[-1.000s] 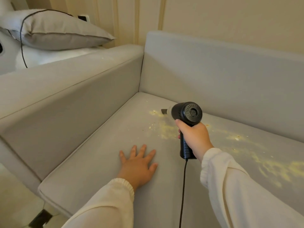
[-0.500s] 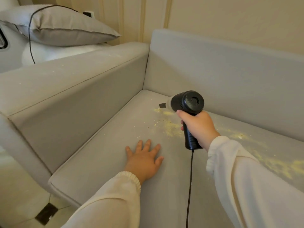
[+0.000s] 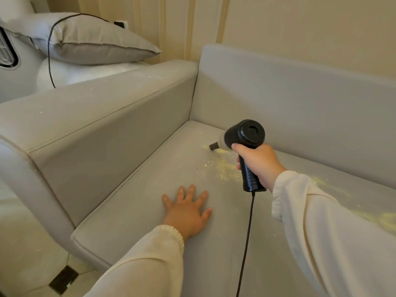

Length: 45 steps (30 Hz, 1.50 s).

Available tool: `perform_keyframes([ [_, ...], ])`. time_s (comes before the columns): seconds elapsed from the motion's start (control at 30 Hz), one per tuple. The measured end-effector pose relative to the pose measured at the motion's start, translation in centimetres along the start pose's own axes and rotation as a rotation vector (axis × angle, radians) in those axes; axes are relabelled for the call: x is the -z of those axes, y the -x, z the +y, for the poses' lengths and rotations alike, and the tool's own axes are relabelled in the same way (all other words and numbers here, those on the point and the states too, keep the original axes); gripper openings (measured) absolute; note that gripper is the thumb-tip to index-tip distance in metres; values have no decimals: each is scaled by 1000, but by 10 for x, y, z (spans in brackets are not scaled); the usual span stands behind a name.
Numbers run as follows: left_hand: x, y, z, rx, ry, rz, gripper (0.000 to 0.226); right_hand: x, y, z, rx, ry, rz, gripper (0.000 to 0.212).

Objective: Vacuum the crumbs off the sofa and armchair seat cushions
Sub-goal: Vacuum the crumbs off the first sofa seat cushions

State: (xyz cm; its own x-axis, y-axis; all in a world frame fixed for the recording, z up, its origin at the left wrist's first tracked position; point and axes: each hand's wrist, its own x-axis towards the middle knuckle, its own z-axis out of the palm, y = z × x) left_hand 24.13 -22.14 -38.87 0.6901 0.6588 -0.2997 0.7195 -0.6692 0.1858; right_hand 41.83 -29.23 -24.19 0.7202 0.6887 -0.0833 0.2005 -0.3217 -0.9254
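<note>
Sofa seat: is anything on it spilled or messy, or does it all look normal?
Yes. Yellow crumbs are scattered over the grey seat cushion, from the vacuum nozzle back under the right hand and on toward the right edge. A few specks also dot the armrest.

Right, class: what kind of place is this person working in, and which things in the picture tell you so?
Most likely a living room at home. A grey upholstered sofa stands against a panelled wall, a grey cushion lies beside it, and yellow crumbs dot the seat.
</note>
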Motion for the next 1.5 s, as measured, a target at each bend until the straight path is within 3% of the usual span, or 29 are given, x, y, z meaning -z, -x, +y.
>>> perform_keyframes([
  [0.37, -3, -15, -6, -1, 29, 14, 64, -24, -46, -4, -31, -151, 19, 24],
  [0.7, -4, -20, -12, -6, 31, 3, 64, -53, -83, -1, -19, -86, -14, 31],
  [0.97, 1, -20, -10, -8, 33, 6, 63, -35, -55, 8, -61, -60, -122, 34],
  [1.33, 7, -4, -12, 17, -2, -5, 62, -42, 8, 3, 75, 118, -260, 27],
  [1.5, 19, 29, -42, 108, -36, -56, 66, -47, 43, -3, 123, 146, -340, 18],
])
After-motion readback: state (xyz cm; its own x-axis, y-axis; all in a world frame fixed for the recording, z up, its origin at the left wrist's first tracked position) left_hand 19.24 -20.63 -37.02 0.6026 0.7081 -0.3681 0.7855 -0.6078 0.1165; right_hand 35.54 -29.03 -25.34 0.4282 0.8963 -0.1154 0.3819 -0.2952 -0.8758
